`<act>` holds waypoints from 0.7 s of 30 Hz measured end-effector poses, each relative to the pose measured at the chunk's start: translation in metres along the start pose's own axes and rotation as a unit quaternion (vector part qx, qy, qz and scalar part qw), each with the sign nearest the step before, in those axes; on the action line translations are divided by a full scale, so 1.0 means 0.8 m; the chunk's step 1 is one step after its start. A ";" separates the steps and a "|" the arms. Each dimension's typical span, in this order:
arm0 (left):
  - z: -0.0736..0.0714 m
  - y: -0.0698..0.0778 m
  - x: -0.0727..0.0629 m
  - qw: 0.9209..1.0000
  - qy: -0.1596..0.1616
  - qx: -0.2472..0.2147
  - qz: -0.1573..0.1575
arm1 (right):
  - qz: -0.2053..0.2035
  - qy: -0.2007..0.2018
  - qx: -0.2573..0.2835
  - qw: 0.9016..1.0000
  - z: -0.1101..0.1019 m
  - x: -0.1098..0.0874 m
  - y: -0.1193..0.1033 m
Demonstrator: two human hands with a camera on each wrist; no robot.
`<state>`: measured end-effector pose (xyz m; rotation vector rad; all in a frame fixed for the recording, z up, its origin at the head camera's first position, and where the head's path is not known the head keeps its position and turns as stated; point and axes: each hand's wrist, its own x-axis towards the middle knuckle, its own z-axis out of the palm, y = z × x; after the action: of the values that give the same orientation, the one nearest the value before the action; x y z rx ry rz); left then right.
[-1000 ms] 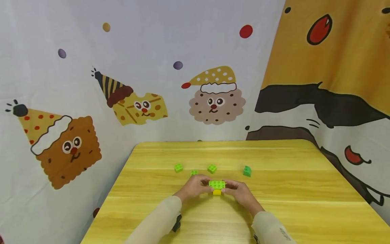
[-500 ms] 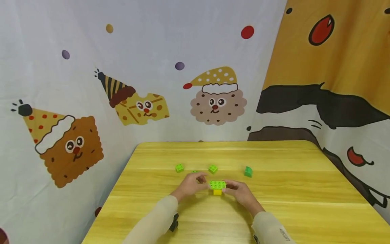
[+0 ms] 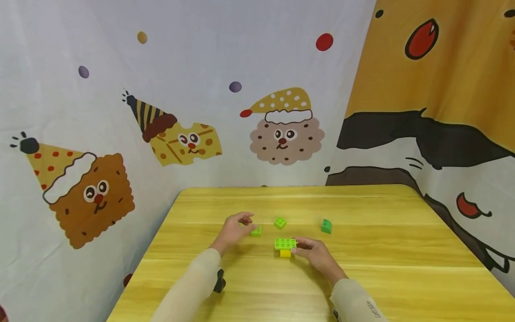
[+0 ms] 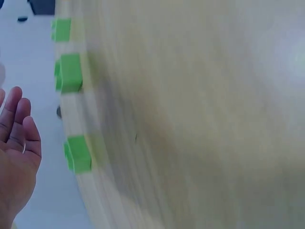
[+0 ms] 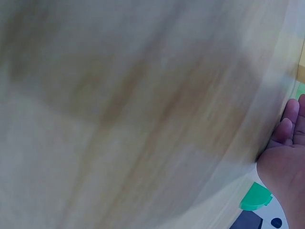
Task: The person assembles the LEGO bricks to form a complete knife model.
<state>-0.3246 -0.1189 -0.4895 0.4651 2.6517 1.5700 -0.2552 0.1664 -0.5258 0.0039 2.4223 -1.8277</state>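
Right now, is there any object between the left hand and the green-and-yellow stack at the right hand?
Yes: in the head view, a small green brick on the table lies between the left hand and the stack.

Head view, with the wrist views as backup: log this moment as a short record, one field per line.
Left hand: seems to hold nothing; thumb by the near light-green brick, contact unclear
Right hand: grips the light-green 2x4 brick at its right end
Under that brick: yellow brick
Other pieces: light-green 2x2 brick; dark-green curved brick; third small light-green brick, seen only in the left wrist view
Surface: wood-grain table
Backdrop: cartoon-printed curtain
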 end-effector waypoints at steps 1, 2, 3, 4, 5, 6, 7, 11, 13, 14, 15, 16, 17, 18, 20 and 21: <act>-0.005 -0.002 0.002 1.000 0.011 -0.003 -0.003 | -0.002 0.000 0.000 1.000 0.000 0.000 0.000; -0.009 -0.004 0.003 1.000 0.022 -0.008 -0.007 | -0.005 0.000 0.001 1.000 0.000 0.001 0.001; -0.014 -0.007 0.004 0.999 0.033 -0.012 -0.010 | -0.006 0.000 0.001 1.000 0.001 0.001 0.001; -0.018 -0.010 0.006 0.999 0.043 -0.016 -0.015 | -0.007 0.000 0.001 1.000 0.001 0.001 0.001; -0.022 -0.013 0.007 0.998 0.052 -0.019 -0.018 | -0.008 0.000 0.002 1.000 0.001 0.001 0.001; -0.026 -0.017 0.008 0.998 0.060 -0.023 -0.022 | -0.007 0.002 -0.001 1.000 0.001 0.001 0.002; -0.030 -0.020 0.009 0.997 0.068 -0.027 -0.029 | -0.006 0.003 -0.002 1.000 0.001 0.000 0.003; -0.041 -0.036 0.010 0.994 0.097 -0.023 -0.041 | -0.001 0.006 -0.010 1.000 0.000 0.000 0.004; -0.046 -0.043 0.009 0.993 0.108 -0.017 -0.052 | -0.003 0.005 -0.010 1.000 0.000 0.000 0.004; -0.048 -0.047 0.009 0.992 0.111 -0.014 -0.057 | -0.006 0.002 -0.009 1.000 -0.001 0.000 0.004; -0.050 -0.051 0.008 0.991 0.113 -0.012 -0.066 | -0.008 0.000 -0.007 1.000 -0.001 0.000 0.004; -0.051 -0.055 0.008 0.991 0.113 -0.008 -0.072 | -0.011 -0.002 -0.003 1.000 -0.001 0.001 0.004; -0.052 -0.058 0.007 0.990 0.113 -0.006 -0.079 | -0.014 -0.005 0.000 1.000 -0.001 0.001 0.004; -0.053 -0.060 0.007 0.990 0.111 -0.003 -0.087 | -0.016 -0.007 0.002 1.000 -0.001 0.001 0.004; -0.052 -0.066 0.008 0.990 0.107 0.003 -0.095 | -0.015 -0.009 0.005 1.000 -0.001 0.001 0.004; -0.052 -0.069 0.008 0.990 0.104 0.005 -0.098 | -0.013 -0.008 0.005 1.000 -0.001 0.000 0.003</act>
<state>-0.3510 -0.1773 -0.5161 0.0392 2.7516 1.6266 -0.2554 0.1677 -0.5282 -0.0419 2.4138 -1.8446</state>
